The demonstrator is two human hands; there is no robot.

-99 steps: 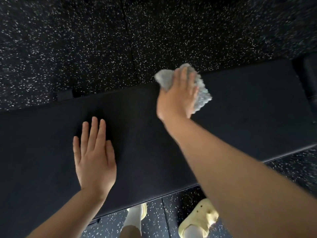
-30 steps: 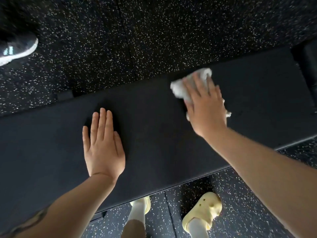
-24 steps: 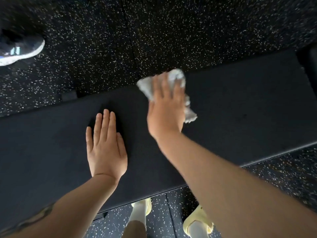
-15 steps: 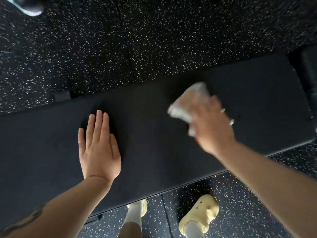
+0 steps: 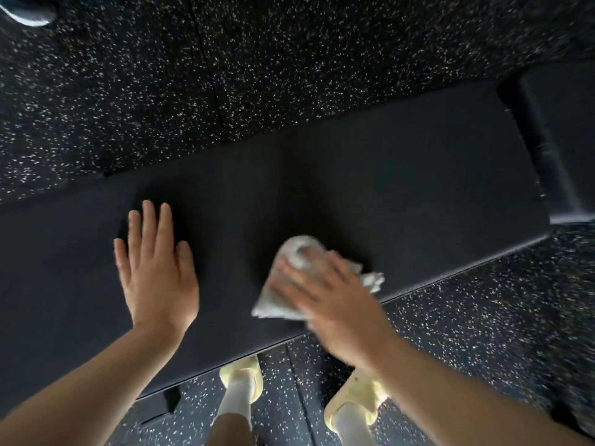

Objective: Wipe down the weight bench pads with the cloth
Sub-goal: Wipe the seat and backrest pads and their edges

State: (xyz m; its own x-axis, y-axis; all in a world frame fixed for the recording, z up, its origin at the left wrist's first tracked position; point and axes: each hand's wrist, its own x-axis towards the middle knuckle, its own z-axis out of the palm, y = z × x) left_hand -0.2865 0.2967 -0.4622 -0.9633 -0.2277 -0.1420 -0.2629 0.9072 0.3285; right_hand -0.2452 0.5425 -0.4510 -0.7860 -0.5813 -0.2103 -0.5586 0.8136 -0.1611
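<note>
Nearest, two pale yellow foam clogs over white socks stand on the speckled black rubber floor, just under the bench pad's near edge. The bench pad is a long, flat, matte black slab with a fine grain and a thin seam along its near edge. The right hand, blurred, presses a crumpled light grey cloth onto the pad close to that near edge; its fingers lie spread over the soft, nubby fabric, which bunches out past them on both sides. The left hand rests flat on the pad, fingers straight and close together, holding nothing. Beyond the pad's right end sits a second black pad. At the far left corner of the floor, part of a dark shoe shows.
</note>
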